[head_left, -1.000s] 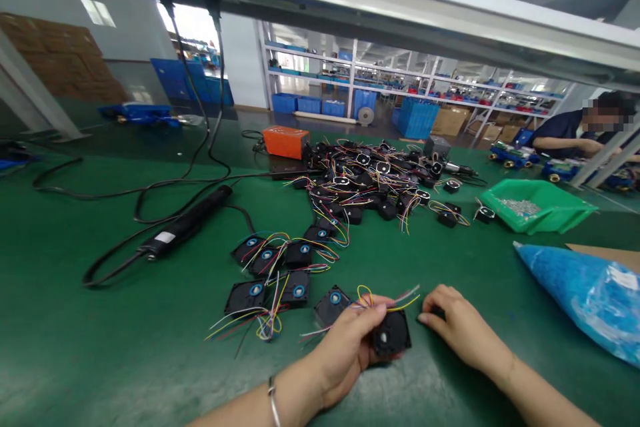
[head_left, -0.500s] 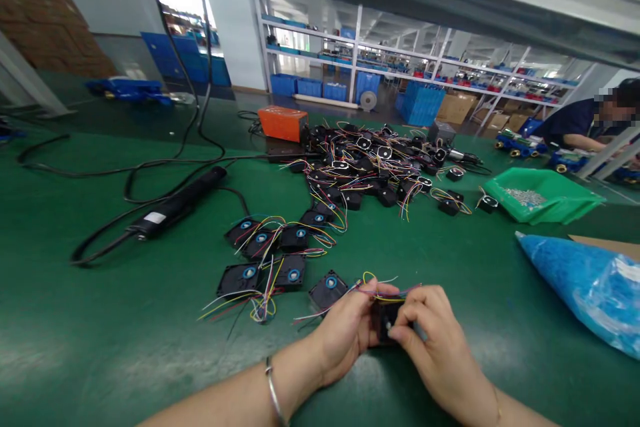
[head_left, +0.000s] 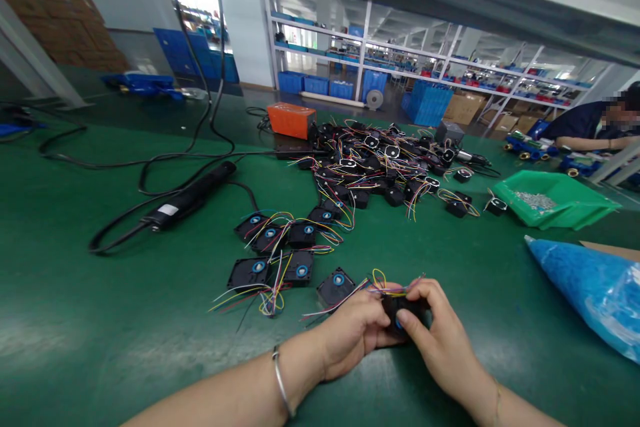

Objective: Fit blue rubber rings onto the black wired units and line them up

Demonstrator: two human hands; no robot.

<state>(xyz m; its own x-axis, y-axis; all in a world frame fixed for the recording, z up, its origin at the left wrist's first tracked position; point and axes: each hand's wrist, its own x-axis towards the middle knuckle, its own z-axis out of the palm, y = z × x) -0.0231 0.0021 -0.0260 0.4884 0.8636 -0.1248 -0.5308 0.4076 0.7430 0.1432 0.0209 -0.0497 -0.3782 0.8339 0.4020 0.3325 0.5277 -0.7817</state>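
Observation:
A small black wired housing (head_left: 411,310), with thin coloured wires at its far edge, is held low above the green bench. My left hand (head_left: 353,330) is closed round its left side. My right hand (head_left: 443,330) grips the right side, thumb pressing on its face beside a blue ring (head_left: 399,323), which the thumb partly hides. Just left of my hands lies a similar black housing (head_left: 336,288) with a blue ring round a pale centre. Several more such housings (head_left: 300,269) with blue rings and loose wires rest farther left.
A heap of black wired units (head_left: 375,167) spreads over the back of the bench (head_left: 165,307). At right stand a green bin (head_left: 565,207) of small pieces and a blue bag (head_left: 590,293). A black corded tool (head_left: 190,197) lies left, an orange box (head_left: 291,120) behind. A person (head_left: 585,120) sits far right.
My right thumb has moved from a pinch near the housing's centre to pressing flat on its face. A blue ring now shows there on the held housing. The view has shifted slightly left.

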